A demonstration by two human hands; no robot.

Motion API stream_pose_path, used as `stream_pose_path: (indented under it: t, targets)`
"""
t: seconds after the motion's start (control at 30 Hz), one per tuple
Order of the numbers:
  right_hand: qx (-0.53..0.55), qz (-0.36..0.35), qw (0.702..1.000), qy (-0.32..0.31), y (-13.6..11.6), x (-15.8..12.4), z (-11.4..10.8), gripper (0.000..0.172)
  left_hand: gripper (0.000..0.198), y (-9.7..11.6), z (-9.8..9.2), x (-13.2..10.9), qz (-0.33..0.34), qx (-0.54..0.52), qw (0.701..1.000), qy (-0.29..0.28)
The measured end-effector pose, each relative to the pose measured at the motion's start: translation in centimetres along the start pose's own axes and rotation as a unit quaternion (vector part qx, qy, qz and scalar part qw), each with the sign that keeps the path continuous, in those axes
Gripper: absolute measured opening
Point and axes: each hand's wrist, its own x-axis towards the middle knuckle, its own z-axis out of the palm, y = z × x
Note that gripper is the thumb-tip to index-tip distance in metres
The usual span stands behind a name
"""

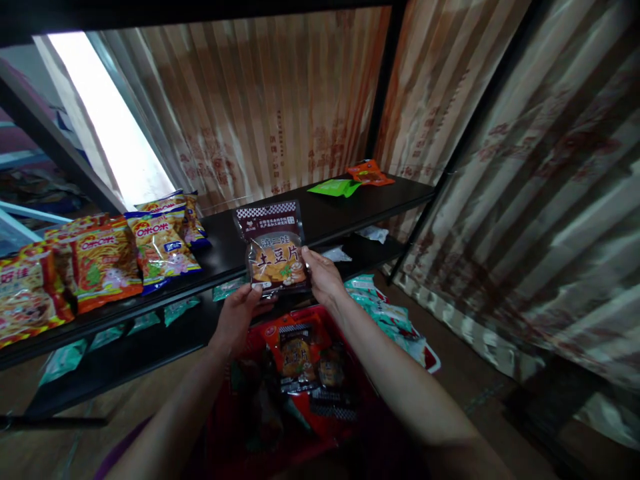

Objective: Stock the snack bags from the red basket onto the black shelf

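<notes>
A dark brown bag of potato chips (pixel 277 250) with a clear window is held upright in front of the black shelf (pixel 225 233). My left hand (pixel 243 313) grips its lower left corner, thumb on the front. On the right edge, my right hand (pixel 323 277) pinches the bag near its lower half. Beneath both hands is a red basket (pixel 220 407) with more snack bags in it, among them a similar chip bag (pixel 297 360) and orange-red packets.
Noodle snack bags (pixel 163 247) stand along the shelf's left part. A green packet (pixel 334 188) and an orange packet (pixel 370 172) lie at its right end. Teal packets (pixel 385 310) are piled right of the basket; others lie on the lower shelf (pixel 150 360). Curtains (pixel 240 120) hang behind.
</notes>
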Motion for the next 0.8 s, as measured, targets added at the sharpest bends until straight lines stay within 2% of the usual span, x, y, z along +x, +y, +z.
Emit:
stream_pose_path:
  t: [0.1, 0.27, 0.33, 0.47, 0.67, 0.8]
  targets:
    - [-0.022, 0.013, 0.999, -0.032, -0.6, -0.4, -0.5, 0.036, 0.028, -0.3, 0.2, -0.6, -0.008, -0.021, 1.000, 0.017]
    - [-0.056, 0.066, 0.992, -0.092, -0.9, -1.3, -1.4, 0.035, 0.017, 0.5, 1.1, -0.4, -0.009, -0.063, 0.996, 0.065]
    - [-0.051, 0.076, 0.990, -0.110, -0.6, -1.5, -1.6, 0.035, 0.018, 0.8, 1.3, -0.1, -0.003, -0.068, 0.996, 0.058]
    - [-0.031, 0.081, 0.990, -0.110, 0.1, -1.6, -1.7, 0.033, 0.020, 0.7, 1.4, 0.2, 0.002, -0.078, 0.996, 0.039]
    - [-0.023, 0.076, 0.989, -0.127, 0.0, -1.6, -1.4, 0.034, 0.014, 1.1, 1.4, 0.2, -0.008, -0.108, 0.988, 0.109]
    - [-0.021, 0.069, 0.988, -0.136, -0.2, -1.8, -1.2, 0.034, 0.013, 1.4, 1.6, 0.2, -0.004, -0.124, 0.984, 0.124]
